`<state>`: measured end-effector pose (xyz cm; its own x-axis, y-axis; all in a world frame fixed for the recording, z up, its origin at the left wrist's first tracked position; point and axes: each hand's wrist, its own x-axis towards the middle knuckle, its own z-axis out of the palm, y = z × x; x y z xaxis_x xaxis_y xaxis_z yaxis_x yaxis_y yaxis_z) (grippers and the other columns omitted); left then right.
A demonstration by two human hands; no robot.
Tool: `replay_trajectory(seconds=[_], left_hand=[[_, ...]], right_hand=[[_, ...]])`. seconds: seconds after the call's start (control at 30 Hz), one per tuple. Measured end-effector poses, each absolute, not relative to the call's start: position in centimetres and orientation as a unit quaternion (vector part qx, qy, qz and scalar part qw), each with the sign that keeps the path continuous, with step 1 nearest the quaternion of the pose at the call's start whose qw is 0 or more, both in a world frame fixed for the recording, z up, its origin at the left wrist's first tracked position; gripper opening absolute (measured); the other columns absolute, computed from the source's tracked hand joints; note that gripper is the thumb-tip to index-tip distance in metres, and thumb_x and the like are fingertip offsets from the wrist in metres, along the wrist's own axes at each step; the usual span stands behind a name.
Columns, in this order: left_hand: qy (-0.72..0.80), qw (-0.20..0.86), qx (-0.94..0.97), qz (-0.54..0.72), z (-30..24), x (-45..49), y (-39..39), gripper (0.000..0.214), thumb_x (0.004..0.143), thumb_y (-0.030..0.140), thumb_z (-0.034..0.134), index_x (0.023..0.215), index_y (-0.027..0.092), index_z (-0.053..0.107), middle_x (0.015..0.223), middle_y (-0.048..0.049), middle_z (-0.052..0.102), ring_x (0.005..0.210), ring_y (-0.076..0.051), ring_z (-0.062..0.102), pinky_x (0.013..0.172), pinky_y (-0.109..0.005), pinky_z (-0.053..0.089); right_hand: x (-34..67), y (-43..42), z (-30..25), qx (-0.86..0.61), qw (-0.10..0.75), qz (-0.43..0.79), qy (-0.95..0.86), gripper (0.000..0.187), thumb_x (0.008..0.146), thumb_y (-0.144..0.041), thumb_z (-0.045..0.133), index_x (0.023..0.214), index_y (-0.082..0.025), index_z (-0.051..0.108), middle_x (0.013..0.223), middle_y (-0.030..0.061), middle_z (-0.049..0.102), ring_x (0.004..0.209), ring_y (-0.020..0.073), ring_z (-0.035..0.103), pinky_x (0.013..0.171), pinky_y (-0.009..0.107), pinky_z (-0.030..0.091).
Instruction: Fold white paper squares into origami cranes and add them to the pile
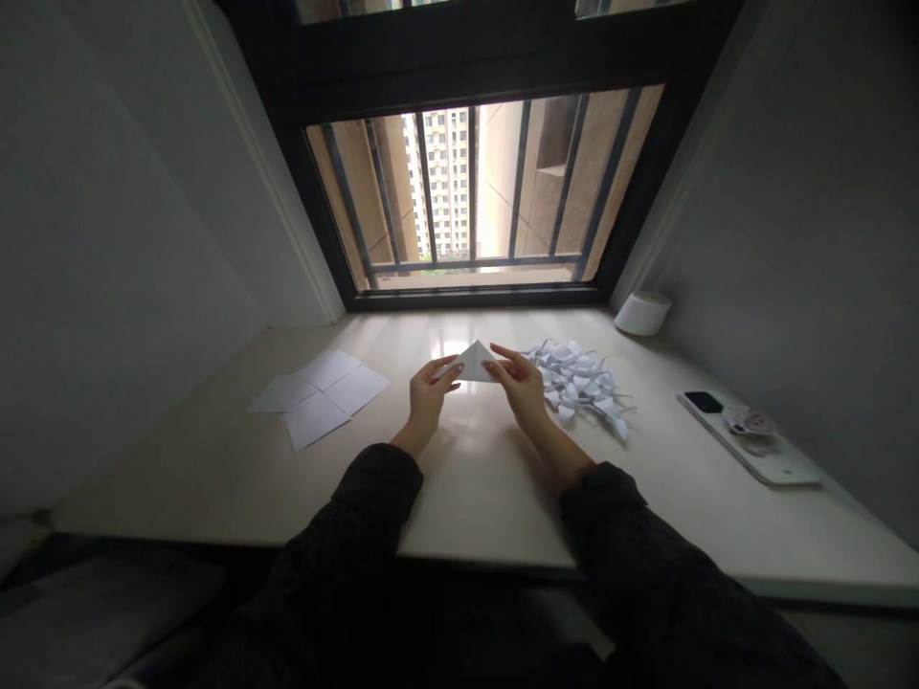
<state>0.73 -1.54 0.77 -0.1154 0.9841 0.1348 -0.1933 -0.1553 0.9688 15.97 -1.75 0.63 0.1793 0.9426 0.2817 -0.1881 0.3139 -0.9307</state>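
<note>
Pale ledge point(466, 498) running wide below dark window frame point(459, 81). Pile of small folded white papers point(578, 383) lying right of centre, right hand point(526, 386) partly covering its near-left edge. Flat white sheets point(323, 392) overlapping at left. Phone point(718, 431) resting near right wall, round attachment point(750, 421) sitting on its back. White round object point(642, 314) standing in far right corner, possibly cup, inside not showing. Left hand point(429, 394) and right hand both pinching folded paper point(477, 364) between thumbs and fingers over ledge's middle: plain white triangle, peak pointing towards window, fingers hiding lower corners.
</note>
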Motion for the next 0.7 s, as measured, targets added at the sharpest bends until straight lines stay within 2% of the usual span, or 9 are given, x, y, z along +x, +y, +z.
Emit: replay_trajectory(seconds=[0.17,0.3,0.43,0.7], left_hand=[[0.43,0.417,0.535,0.596,1.24,0.54,-1.73,0.038,0.068,0.039,0.074,0.1,0.019,0.07,0.104,-0.0077,0.07,0.096,-0.021,0.064,0.082,-0.031,0.051],[0.427,0.373,0.569,0.595,1.47,0.3,-1.83,0.038,0.073,0.04,0.07,0.106,0.021,0.069,0.1,-0.0072,0.071,0.093,-0.021,0.066,0.084,-0.034,0.051],[0.419,0.363,0.559,0.617,1.07,0.51,-1.81,0.031,0.073,0.039,0.07,0.098,0.02,0.072,0.102,-0.0062,0.072,0.094,-0.022,0.066,0.088,-0.036,0.051],[0.451,0.316,0.572,0.608,1.31,0.45,-2.1,0.028,0.072,0.039,0.07,0.096,0.024,0.074,0.101,-0.0042,0.072,0.091,-0.024,0.067,0.085,-0.037,0.052]], right_hand=[[16.11,-1.27,-0.01,-0.418,0.662,0.396,-0.48,0.037,0.065,-0.043,0.074,0.097,-0.023,0.073,0.093,0.0037,0.074,0.087,0.0223,0.068,0.081,0.035,0.053],[16.1,-1.54,0.16,-0.405,0.643,0.402,-0.511,0.034,0.066,-0.041,0.074,0.095,-0.025,0.074,0.097,0.0032,0.074,0.092,0.0237,0.068,0.084,0.036,0.053],[15.92,-1.65,0.09,-0.404,0.633,0.399,-0.526,0.03,0.066,-0.039,0.075,0.093,-0.026,0.075,0.098,0.0024,0.074,0.095,0.0244,0.067,0.087,0.037,0.053],[15.99,-1.64,0.03,-0.411,0.624,0.404,-0.527,0.031,0.066,-0.039,0.075,0.094,-0.026,0.074,0.099,0.0017,0.073,0.094,0.0257,0.068,0.086,0.038,0.053]])
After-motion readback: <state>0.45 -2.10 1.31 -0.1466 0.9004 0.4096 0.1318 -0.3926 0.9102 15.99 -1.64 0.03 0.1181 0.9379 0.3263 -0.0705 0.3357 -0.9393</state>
